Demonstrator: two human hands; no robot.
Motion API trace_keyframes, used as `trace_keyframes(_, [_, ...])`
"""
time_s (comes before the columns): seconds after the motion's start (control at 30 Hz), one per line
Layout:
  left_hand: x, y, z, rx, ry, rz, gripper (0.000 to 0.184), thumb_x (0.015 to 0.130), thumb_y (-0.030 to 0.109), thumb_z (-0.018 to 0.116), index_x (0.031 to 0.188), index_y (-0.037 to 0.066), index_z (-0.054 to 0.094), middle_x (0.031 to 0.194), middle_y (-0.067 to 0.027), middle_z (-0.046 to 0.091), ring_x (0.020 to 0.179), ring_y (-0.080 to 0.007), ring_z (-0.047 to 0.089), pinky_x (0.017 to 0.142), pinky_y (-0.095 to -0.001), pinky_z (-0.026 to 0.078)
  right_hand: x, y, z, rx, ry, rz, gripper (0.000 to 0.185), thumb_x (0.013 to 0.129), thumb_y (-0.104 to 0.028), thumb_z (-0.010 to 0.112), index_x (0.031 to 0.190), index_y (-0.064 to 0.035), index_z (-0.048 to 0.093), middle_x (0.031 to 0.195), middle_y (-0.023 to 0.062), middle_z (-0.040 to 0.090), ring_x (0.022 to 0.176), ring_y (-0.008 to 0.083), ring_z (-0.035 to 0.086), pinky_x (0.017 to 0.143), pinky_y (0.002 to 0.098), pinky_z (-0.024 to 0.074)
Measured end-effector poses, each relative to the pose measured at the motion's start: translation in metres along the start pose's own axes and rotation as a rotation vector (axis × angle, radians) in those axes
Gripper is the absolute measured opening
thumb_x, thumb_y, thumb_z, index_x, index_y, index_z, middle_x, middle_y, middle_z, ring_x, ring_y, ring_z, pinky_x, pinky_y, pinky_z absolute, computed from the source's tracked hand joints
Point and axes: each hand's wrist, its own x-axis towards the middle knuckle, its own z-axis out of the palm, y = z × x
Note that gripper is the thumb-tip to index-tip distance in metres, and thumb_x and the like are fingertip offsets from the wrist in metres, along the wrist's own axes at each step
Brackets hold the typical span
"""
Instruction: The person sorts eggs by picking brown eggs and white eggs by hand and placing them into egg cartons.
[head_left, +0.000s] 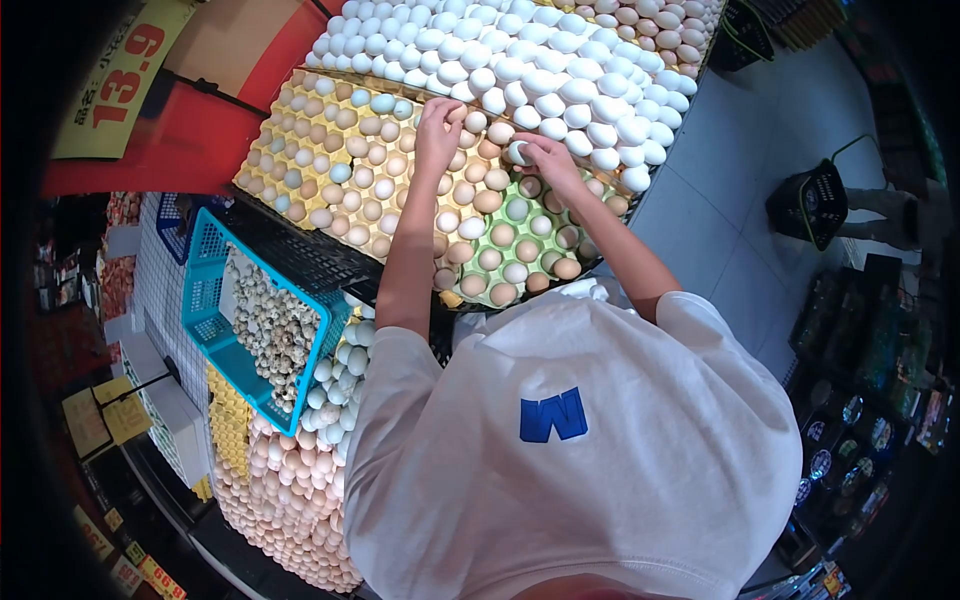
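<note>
My left hand has its fingers closed round a light brown egg at the far side of the tray area. To its right, my right hand pinches a pale, greenish-white egg between thumb and fingers. Below both hands, brown and cream eggs sit in the cups of a yellow egg tray. A green egg tray lies under my right forearm, with spaced-out brown and pale eggs in it. Just beyond my hands rises a heap of white eggs.
A teal basket of speckled quail eggs stands at left. Pinkish eggs are piled below it. A price sign hangs at upper left. On the right, someone's legs are beside a dark shopping basket.
</note>
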Motion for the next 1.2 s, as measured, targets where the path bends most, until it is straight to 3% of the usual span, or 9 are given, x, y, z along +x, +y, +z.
trace_keyframes(0.2, [-0.003,-0.006,0.000,-0.034,-0.018,0.064,0.029,0.076,-0.005,0.062,0.104,0.001,0.064,0.111,-0.0108,0.057,0.100,-0.0225,0.060,0.086,-0.0297,0.052,-0.005,-0.004,0.009,0.038,-0.015,-0.046,0.031,0.091,-0.014,0.055,0.119,-0.0034,0.061,0.116,0.0054,0.062,0.088,0.0120,0.064,0.074,0.0248,0.0532])
trace_keyframes(0.27, [-0.004,-0.009,0.004,-0.060,0.007,0.052,0.028,0.077,-0.003,0.062,0.104,0.001,0.064,0.112,-0.0109,0.057,0.100,-0.0228,0.060,0.086,-0.0302,0.051,-0.001,0.000,0.009,0.056,-0.070,-0.098,0.033,0.091,-0.014,0.055,0.122,-0.0020,0.060,0.134,0.0056,0.051,0.098,0.0135,0.062,0.077,0.0256,0.0536])
trace_keyframes(0.37, [-0.007,-0.006,0.005,-0.052,0.037,0.067,0.028,0.077,-0.001,0.064,0.105,0.000,0.064,0.113,-0.0111,0.057,0.101,-0.0223,0.060,0.086,-0.0303,0.051,0.004,0.002,0.011,0.024,-0.138,-0.119,0.035,0.091,-0.014,0.056,0.123,-0.0003,0.058,0.145,0.0063,0.040,0.109,0.0157,0.058,0.082,0.0266,0.0534])
trace_keyframes(0.6, [-0.008,-0.005,0.000,-0.043,0.049,0.019,0.038,0.077,0.004,0.067,0.114,0.002,0.060,0.115,-0.0113,0.058,0.104,-0.0225,0.059,0.088,-0.0313,0.050,0.015,0.015,0.013,-0.124,-0.168,-0.250,0.036,0.090,-0.013,0.057,0.122,0.0029,0.058,0.146,0.0084,0.038,0.121,0.0183,0.050,0.088,0.0287,0.0522])
trace_keyframes(0.67, [-0.006,-0.010,0.000,-0.107,0.023,-0.066,0.041,0.078,0.007,0.068,0.117,0.003,0.058,0.114,-0.0110,0.058,0.104,-0.0224,0.059,0.088,-0.0318,0.049,0.014,0.018,0.013,-0.148,-0.109,-0.285,0.035,0.089,-0.012,0.059,0.122,-0.0015,0.059,0.140,0.0061,0.045,0.108,0.0146,0.057,0.081,0.0260,0.0519])
trace_keyframes(0.8, [-0.004,-0.015,0.001,-0.052,0.054,-0.061,0.040,0.079,0.009,0.069,0.117,0.002,0.058,0.113,-0.0110,0.059,0.102,-0.0219,0.059,0.087,-0.0322,0.049,0.008,0.014,0.000,-0.442,-0.035,-0.437,0.033,0.084,-0.014,0.064,0.115,-0.0011,0.062,0.126,0.0125,0.055,0.107,0.0176,0.057,0.078,0.0275,0.0517])
trace_keyframes(0.87, [-0.006,-0.019,0.002,-0.050,0.058,-0.075,0.041,0.079,0.010,0.069,0.118,0.002,0.057,0.112,-0.0116,0.059,0.102,-0.0217,0.059,0.087,-0.0319,0.049,-0.003,0.006,-0.002,-0.600,0.107,-0.393,0.030,0.081,-0.014,0.065,0.109,-0.0017,0.064,0.109,0.0107,0.061,0.088,0.0173,0.060,0.072,0.0297,0.0501])
trace_keyframes(1.0, [-0.009,-0.018,0.001,-0.039,0.050,-0.063,0.040,0.079,0.011,0.068,0.117,0.002,0.057,0.112,-0.0132,0.059,0.102,-0.0237,0.059,0.089,-0.0333,0.048,-0.002,0.020,-0.014,-0.387,0.141,-0.282,0.023,0.083,-0.013,0.061,0.104,-0.0022,0.063,0.088,0.0083,0.059,0.074,0.0195,0.058,0.071,0.0334,0.0489])
trace_keyframes(1.2, [-0.022,0.004,0.000,0.170,0.147,0.069,0.037,0.081,0.011,0.062,0.116,0.000,0.056,0.116,-0.0168,0.054,0.108,-0.0346,0.053,0.095,-0.0404,0.042,-0.029,0.014,-0.005,-0.780,0.093,-0.579,0.023,0.086,-0.015,0.058,0.107,-0.0052,0.061,0.095,0.0134,0.056,0.081,0.0289,0.059,0.072,0.0389,0.0481])
